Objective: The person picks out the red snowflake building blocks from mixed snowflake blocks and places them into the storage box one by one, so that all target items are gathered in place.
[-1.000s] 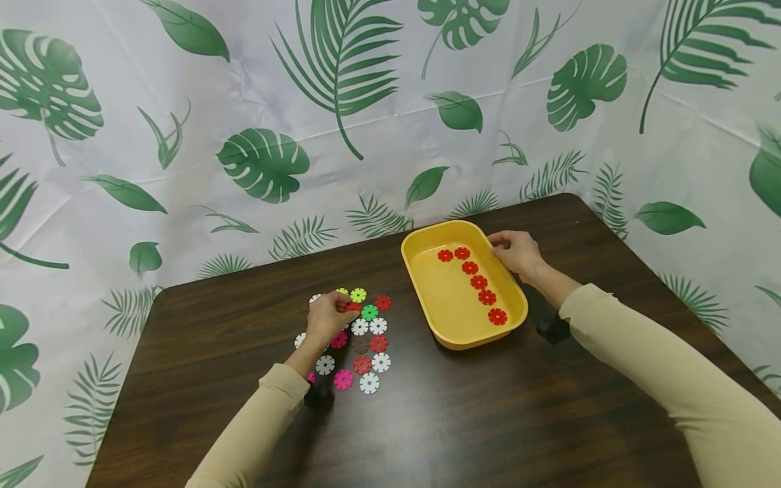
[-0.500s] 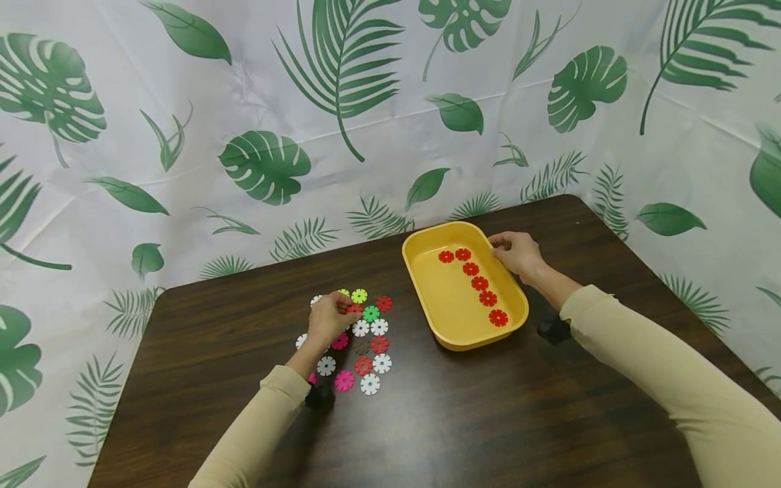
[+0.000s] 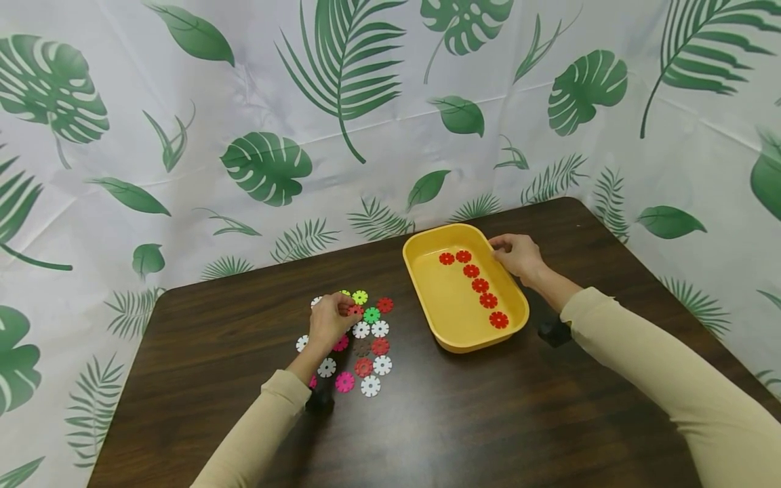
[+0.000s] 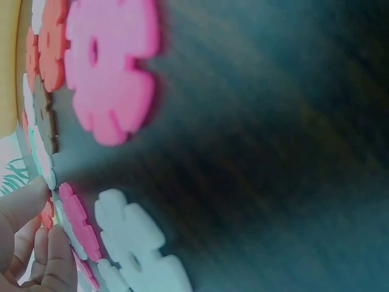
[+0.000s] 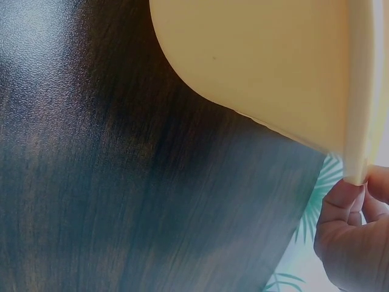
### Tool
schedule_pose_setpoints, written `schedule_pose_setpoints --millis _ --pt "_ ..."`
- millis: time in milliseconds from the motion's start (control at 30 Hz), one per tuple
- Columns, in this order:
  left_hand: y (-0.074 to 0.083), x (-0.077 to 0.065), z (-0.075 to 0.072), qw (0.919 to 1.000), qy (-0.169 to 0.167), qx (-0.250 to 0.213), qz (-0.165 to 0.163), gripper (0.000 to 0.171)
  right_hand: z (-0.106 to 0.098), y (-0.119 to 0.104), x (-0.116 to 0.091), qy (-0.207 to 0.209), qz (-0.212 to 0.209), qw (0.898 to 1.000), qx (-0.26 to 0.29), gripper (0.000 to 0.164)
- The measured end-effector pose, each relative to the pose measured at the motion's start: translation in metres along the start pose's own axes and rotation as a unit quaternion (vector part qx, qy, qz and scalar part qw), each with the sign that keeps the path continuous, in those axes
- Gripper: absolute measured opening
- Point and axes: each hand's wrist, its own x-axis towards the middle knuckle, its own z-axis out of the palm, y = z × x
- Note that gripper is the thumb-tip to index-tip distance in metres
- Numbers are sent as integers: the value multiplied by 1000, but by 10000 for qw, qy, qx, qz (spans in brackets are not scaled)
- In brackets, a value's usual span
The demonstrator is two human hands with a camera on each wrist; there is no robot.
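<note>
Fingers (image 4: 59, 255) on the left hand (image 3: 328, 321) got a red disc (image 3: 355, 311) pinched, yellow tray (image 3: 448, 305) off to their right, right hand (image 3: 518, 259) gripping its far side.

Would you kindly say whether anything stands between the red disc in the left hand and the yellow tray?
A green disc and another red disc lie flat between them; the only raised barrier visible is the yellow tray's facing wall.

Smooth, glossy, rounded yellow plastic tray (image 3: 445, 305); smooth, flat, notched plastic discs (image 3: 345, 382) in several colours; dark brown wood-grain tabletop (image 3: 476, 427), finely pebbled and shiny; creased white leaf-print cloth backdrop (image 3: 201, 163); matt beige fabric sleeves (image 3: 641, 369).
</note>
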Motion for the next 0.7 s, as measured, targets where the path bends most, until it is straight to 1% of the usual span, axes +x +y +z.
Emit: schedule_pose_setpoints --millis 300,533,700 --pt "-2 -1 3 9997 87 -163 163 26 -1 1 0 -51 3 10000 72 33" --pt "-1 -1 3 9991 107 -416 25 26 0 2 0 -51 61 10000 57 33" --pt "-2 -1 3 9984 155 -543 20 24 -1 1 1 -48 36 10000 36 33"
